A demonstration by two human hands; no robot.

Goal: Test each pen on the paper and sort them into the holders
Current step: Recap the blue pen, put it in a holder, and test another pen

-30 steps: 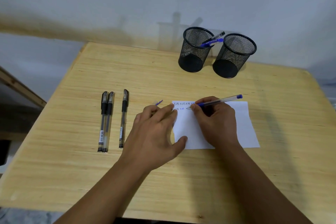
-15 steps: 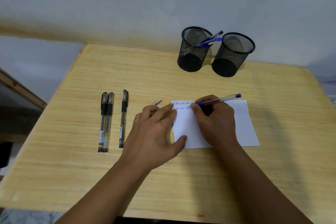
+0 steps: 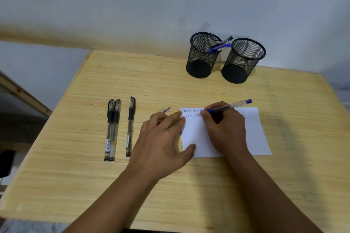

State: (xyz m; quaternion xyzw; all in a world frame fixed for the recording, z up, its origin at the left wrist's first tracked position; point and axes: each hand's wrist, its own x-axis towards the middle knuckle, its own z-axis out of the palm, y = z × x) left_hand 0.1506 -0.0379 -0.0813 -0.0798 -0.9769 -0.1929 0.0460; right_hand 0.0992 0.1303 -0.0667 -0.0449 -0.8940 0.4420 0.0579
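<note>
My right hand (image 3: 225, 128) grips a blue pen (image 3: 230, 107) with its tip on the white paper (image 3: 251, 132), at the second line of writing. My left hand (image 3: 162, 142) lies flat with straight fingers on the paper's left edge and the table. A small blue pen cap (image 3: 166, 109) peeks out beyond its fingers. Three black capped pens (image 3: 113, 128) lie side by side to the left. Two black mesh holders stand at the back: the left holder (image 3: 202, 56) contains two pens (image 3: 219, 46), the right holder (image 3: 242, 60) looks empty.
The wooden table (image 3: 189, 89) meets a pale wall behind the holders. A wooden frame (image 3: 22, 92) slants past the table's left edge, and a dark object (image 3: 5, 162) sits lower left on the floor.
The pen tip has crept slightly right along the second written line. My left hand stays put. The camera has shifted a little.
</note>
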